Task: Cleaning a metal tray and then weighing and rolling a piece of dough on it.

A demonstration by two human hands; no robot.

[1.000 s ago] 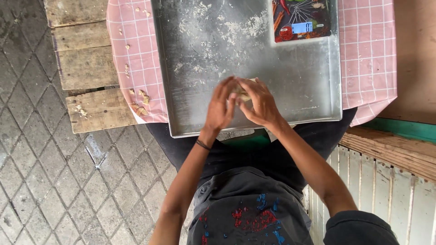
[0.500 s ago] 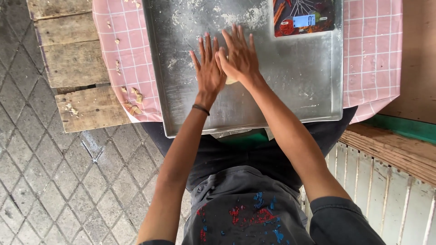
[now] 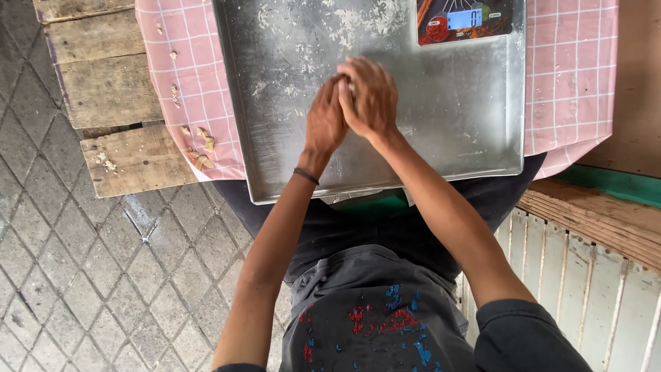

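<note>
1. Landmark: a large, rectangular, floured metal tray (image 3: 454,124) lying on a pink checked cloth (image 3: 571,69).
2. Left hand (image 3: 325,120) over the middle of the tray, palm turned inward, fingers straight and close together, pressed against the other hand. A dark band (image 3: 306,176) circles its wrist, near the tray's front rim.
3. Right hand (image 3: 372,96) touching the left, just beside it toward the tray's right, fingers curved over the top.
4. A small pale piece of dough (image 3: 352,88) shows only as a sliver in the seam between the two palms, above the tray's centre. Both hands are closed around it; most of it is hidden.
5. A digital kitchen scale with a colourful printed face and a lit blue display (image 3: 463,19) sits on the far right corner of the tray, well apart from the hands.
6. White flour smears (image 3: 358,21) cover the far part of the tray, left of the scale.
7. Small dough scraps (image 3: 201,146) lie on the cloth just left of the tray's near-left corner.
8. Weathered wooden planks (image 3: 103,89) extend left of the tray, beyond the cloth.
9. Grey paved ground (image 3: 89,275) lies below and left of the tray.
10. A white slatted wooden panel (image 3: 592,275) stands below the tray's right side.
</note>
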